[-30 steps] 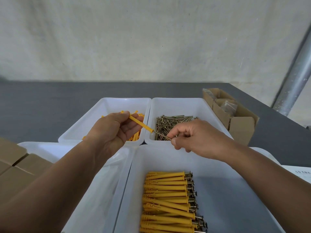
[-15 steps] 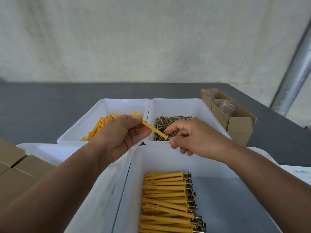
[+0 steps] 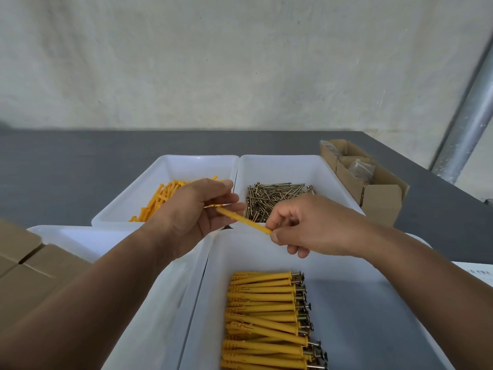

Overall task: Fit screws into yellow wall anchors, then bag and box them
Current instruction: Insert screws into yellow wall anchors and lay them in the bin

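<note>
Yellow anchors [image 3: 264, 313] already fitted with screws lie in a neat row in the front tray [image 3: 373, 311]. Just over that tray's far rim, the left hand [image 3: 192, 212] pinches one end of a single anchor [image 3: 244, 222] and the right hand [image 3: 306, 225] pinches the other, any screw hidden by its fingers. Fitting looks like the step in hand; next, this piece should join the row. Beyond the tray sit loose anchors [image 3: 160, 198] and loose screws [image 3: 269, 198].
</note>
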Tool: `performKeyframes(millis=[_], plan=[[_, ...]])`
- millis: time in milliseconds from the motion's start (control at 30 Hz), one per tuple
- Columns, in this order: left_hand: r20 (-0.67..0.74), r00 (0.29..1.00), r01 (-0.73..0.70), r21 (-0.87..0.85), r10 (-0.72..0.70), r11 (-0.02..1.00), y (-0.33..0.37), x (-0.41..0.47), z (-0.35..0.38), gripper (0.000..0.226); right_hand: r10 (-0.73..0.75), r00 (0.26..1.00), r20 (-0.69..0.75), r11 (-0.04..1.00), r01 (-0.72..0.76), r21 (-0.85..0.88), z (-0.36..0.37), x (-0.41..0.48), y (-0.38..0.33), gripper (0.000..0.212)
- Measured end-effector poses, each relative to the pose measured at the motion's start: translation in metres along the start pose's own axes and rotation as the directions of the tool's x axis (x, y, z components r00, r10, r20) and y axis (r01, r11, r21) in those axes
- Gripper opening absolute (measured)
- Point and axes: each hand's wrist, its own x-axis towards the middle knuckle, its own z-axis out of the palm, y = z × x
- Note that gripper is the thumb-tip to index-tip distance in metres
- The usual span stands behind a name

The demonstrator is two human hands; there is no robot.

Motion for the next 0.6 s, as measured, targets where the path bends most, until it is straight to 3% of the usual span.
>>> performKeyframes(millis=[67,167,233,333,467,600], plan=[[-0.071,0.997,-0.021,0.064,0.025,0.998,0.001,0.003,-0.004,0.011,0.041,0.995,0.09,0.993,-0.031,-0.115,-0.001,-0.004,-0.002,0.007],[-0.179,0.975,-0.058,0.356,0.129,0.933,-0.002,0.009,-0.014,0.011,0.143,0.964,0.225,0.955,-0.075,-0.288,0.0,-0.01,-0.009,0.005],[-0.206,0.935,-0.095,0.638,0.288,0.764,-0.005,0.012,-0.023,0.013,0.201,0.937,0.285,0.921,-0.082,-0.382,0.003,-0.014,-0.015,0.006],[-0.124,0.873,-0.073,0.923,0.473,0.378,-0.009,0.015,-0.031,0.014,0.262,0.898,0.354,0.89,-0.083,-0.448,0.01,-0.019,-0.021,0.011],[-0.052,0.884,-0.007,0.992,0.464,0.124,-0.015,0.021,-0.041,0.02,0.3,0.861,0.412,0.868,-0.067,-0.492,0.019,-0.02,-0.024,0.015],[0.0,0.911,0.025,0.998,0.413,-0.054,-0.02,0.025,-0.047,0.036,0.328,0.843,0.427,0.855,-0.072,-0.513,0.023,-0.019,-0.023,0.017]])
